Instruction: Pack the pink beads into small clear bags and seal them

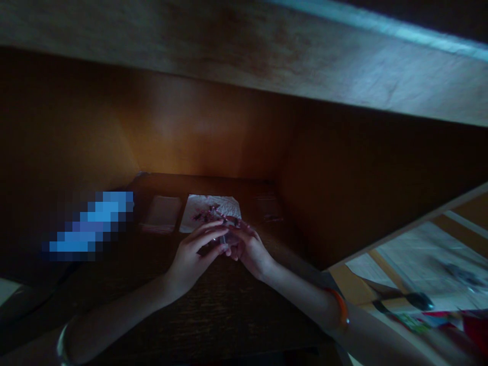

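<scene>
Both my hands reach into a dark wooden recess [213,127] under a shelf. My left hand [192,254] and my right hand [249,249] meet over the dark surface, fingers curled round a small object between them that I cannot make out in the dim light. Just behind the fingertips lies a white sheet [223,206] with dark reddish marks on it. An orange bangle [341,307] is on my right wrist, a pale bangle [63,345] on my left forearm.
A small pale rectangular item [163,213] lies left of the white sheet. A blurred blue patch [91,226] sits at the left. A thick wooden shelf edge [305,61] runs overhead. At lower right, a lighter surface holds papers and a dark tool [419,301].
</scene>
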The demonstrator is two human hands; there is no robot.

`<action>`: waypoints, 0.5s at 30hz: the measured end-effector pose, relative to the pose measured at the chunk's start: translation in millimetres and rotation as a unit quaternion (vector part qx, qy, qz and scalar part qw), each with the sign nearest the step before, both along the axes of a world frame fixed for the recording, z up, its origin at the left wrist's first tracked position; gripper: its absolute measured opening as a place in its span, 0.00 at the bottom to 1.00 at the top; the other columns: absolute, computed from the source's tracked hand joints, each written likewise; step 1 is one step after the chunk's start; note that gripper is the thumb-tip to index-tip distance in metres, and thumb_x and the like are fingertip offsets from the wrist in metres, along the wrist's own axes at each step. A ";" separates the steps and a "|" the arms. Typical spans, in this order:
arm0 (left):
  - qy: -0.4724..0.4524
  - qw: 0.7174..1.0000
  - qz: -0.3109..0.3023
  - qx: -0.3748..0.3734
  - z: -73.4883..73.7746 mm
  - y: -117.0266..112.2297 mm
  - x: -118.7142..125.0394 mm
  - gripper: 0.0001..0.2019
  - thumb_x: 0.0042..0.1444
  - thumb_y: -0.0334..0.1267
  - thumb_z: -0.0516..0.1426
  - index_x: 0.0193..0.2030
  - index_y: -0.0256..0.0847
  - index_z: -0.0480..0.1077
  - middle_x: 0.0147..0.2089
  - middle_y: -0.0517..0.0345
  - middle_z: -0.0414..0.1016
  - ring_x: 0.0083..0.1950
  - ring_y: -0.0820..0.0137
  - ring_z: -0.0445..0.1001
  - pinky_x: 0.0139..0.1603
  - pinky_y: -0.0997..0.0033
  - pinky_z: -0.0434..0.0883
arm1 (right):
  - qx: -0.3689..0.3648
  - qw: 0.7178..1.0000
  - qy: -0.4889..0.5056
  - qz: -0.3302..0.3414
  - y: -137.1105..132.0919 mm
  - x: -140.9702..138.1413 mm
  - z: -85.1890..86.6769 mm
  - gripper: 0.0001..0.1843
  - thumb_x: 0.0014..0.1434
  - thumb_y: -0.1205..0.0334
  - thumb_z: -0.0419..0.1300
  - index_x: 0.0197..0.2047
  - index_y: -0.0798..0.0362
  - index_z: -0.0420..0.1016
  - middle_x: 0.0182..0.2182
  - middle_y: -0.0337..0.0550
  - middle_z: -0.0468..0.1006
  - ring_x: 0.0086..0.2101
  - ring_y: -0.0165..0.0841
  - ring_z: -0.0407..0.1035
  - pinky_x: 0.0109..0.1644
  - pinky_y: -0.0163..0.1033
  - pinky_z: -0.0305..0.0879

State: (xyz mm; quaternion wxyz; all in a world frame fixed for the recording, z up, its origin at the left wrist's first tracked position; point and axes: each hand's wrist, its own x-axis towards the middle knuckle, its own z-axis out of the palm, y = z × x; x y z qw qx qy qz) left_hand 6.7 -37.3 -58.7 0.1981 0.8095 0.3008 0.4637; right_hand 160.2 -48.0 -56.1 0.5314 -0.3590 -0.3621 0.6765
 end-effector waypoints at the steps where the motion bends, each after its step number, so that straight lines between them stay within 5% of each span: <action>1: 0.002 1.000 -0.002 0.002 -0.2 -0.1 -0.2 0.15 0.55 0.30 0.57 0.50 0.46 0.70 0.52 0.54 0.72 0.53 0.66 0.71 0.54 0.60 0.71 | -0.005 1.000 -0.002 0.000 -0.4 0.5 0.5 0.15 0.53 0.56 0.59 0.42 0.52 0.66 0.18 0.32 0.68 0.15 0.23 0.61 0.14 0.28 0.48; 11: 0.032 0.997 0.009 0.063 -2.6 3.4 -1.2 0.18 0.56 0.31 0.56 0.54 0.45 0.66 0.53 0.51 0.71 0.54 0.64 0.70 0.55 0.57 0.69 | -0.069 0.991 0.028 0.109 -5.7 3.4 3.4 0.11 0.46 0.60 0.66 0.30 0.53 0.68 0.19 0.31 0.67 0.16 0.20 0.57 0.15 0.27 0.42; 15: 0.011 1.000 -0.011 0.024 2.0 1.9 4.6 0.09 0.57 0.29 0.53 0.43 0.42 0.70 0.53 0.51 0.70 0.56 0.63 0.67 0.57 0.53 0.65 | -0.058 0.993 0.025 0.095 -0.1 7.0 8.1 0.11 0.46 0.61 0.66 0.31 0.53 0.70 0.19 0.30 0.66 0.17 0.19 0.57 0.16 0.26 0.41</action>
